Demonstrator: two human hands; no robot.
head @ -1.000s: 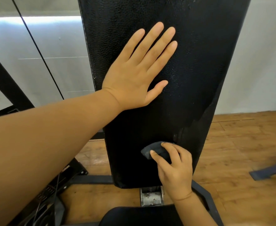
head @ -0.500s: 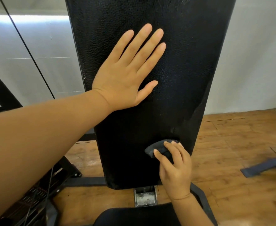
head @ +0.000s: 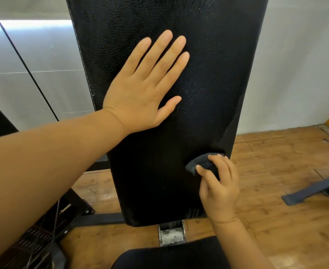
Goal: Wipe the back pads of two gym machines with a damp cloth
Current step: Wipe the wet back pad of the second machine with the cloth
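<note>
Back pad (head: 208,84) top cut off by the frame's upper edge, most of the dark cloth (head: 200,164) hidden under the right hand (head: 220,189), seat (head: 171,255) cropped at the near edge.

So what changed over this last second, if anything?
The right hand slid the cloth rightward along the lower back pad, from near its middle to its right edge. It kept its grip on the cloth. The left hand stayed flat against the pad.
</note>
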